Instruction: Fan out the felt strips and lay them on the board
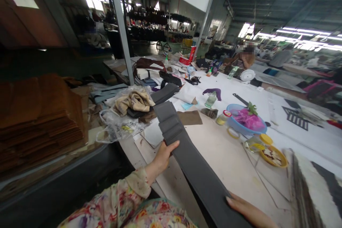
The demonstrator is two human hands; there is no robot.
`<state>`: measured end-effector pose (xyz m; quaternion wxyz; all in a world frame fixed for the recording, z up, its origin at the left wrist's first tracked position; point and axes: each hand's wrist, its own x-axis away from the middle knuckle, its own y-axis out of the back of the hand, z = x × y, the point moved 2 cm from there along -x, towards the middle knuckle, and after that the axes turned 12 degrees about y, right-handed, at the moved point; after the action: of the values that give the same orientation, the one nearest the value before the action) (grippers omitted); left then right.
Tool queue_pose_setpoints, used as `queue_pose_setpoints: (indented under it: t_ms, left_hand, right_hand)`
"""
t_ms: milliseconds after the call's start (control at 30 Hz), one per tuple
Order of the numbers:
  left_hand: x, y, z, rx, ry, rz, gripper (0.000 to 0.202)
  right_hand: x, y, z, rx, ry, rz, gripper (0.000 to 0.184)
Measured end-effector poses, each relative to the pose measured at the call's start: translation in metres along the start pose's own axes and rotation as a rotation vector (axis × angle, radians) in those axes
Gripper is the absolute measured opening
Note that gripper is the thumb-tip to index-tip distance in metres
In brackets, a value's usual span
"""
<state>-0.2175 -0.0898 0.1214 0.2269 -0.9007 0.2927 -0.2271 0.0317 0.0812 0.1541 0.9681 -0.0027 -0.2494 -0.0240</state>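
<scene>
A long stack of dark grey fabric strips (196,164) slants across the front of the table, its far end fanned into several offset layers. My left hand (164,155) grips the stack's left edge near that far end, thumb on top and fingers underneath. Toward the bottom of the view, my right hand (247,208) holds the near end, with the thumb over the top face; its other fingers are hidden beneath. A brown fabric piece (191,118) lies on the table just past the strips.
A blue basin (233,107) with a pink bag, a lidded jar (223,117) and a yellow dish (283,162) stand to the right. Crumpled plastic (112,126) and cloth lie left. Brown stacked sheets (40,114) rise at far left. A metal post (121,28) stands behind. Another person (240,60) sits farther back.
</scene>
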Motion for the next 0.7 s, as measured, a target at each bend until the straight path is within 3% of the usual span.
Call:
queue_pose_setpoints:
  t_ms: [67, 167, 300, 400, 467, 567, 700]
  left_hand:
    - [-0.011, 0.010, 0.011, -0.061, -0.030, -0.068, 0.057]
    - [-0.029, 0.034, 0.035, -0.186, 0.121, -0.181, 0.055]
    - [-0.043, 0.062, 0.046, -0.393, 0.354, -0.178, 0.051]
    - [-0.047, 0.080, 0.037, -0.716, 0.376, -0.188, 0.039]
    - [-0.047, 0.092, 0.029, -0.878, 0.324, -0.220, 0.028]
    - [-0.044, 0.101, 0.020, -0.946, 0.165, -0.260, 0.018]
    - [-0.037, 0.088, 0.017, -1.174, -0.214, -0.095, 0.029]
  right_hand:
    - [-0.011, 0.013, -0.018, 0.300, -0.060, -0.110, 0.070]
    - [-0.037, 0.016, -0.035, 0.781, 0.016, -0.295, 0.072]
    - [-0.082, -0.024, -0.030, 1.020, 0.331, -0.339, 0.064]
    - [-0.114, -0.056, -0.023, 1.130, 0.347, -0.366, 0.068]
    - [-0.128, -0.066, -0.024, 1.172, 0.293, -0.419, 0.070]
    - [-0.139, -0.067, -0.031, 1.194, 0.256, -0.440, 0.070]
    - [-0.141, -0.063, -0.038, 1.230, 0.252, -0.440, 0.070]
